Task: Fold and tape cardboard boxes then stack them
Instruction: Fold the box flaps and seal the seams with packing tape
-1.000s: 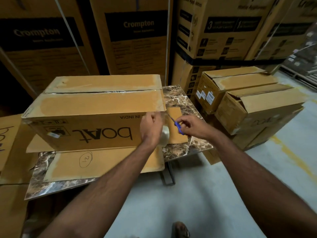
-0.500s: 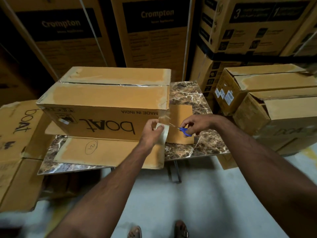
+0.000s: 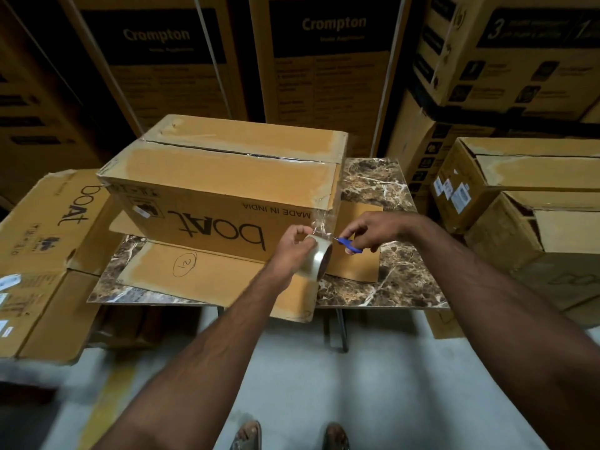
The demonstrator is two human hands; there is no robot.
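Across the top of the frame, tall printed cartons (image 3: 331,60) form a wall, and below them at centre sits the marble-patterned surface (image 3: 399,280). On it rests the closed boat box (image 3: 220,203), upside down to the viewer, its top flaps meeting along a glossy taped seam that runs toward the box's right end. Flat cardboard sheets (image 3: 211,274) lie under and in front of it, a flattened boat carton (image 3: 45,241) leans at the left edge, and finished boxes (image 3: 526,203) sit stacked at the right. Just in front of the box's lower right corner, the left hand (image 3: 293,248) grips the tape roll (image 3: 319,259), with a clear strip (image 3: 321,222) stretched up from the roll to that corner. The right hand (image 3: 373,228) pinches blue-handled scissors (image 3: 349,245), tips aimed at the strip just above the roll. Judging by this, the cut is about to be made. If the strip goes slack, it may fold on itself and stick, leaving a wrinkled tail that will not bond to the side panel. A pull on the roll could peel the tape off the corner, or drag the light box along the sheets beneath it. Blades so near the left fingers (image 3: 305,237) also risk a nick.
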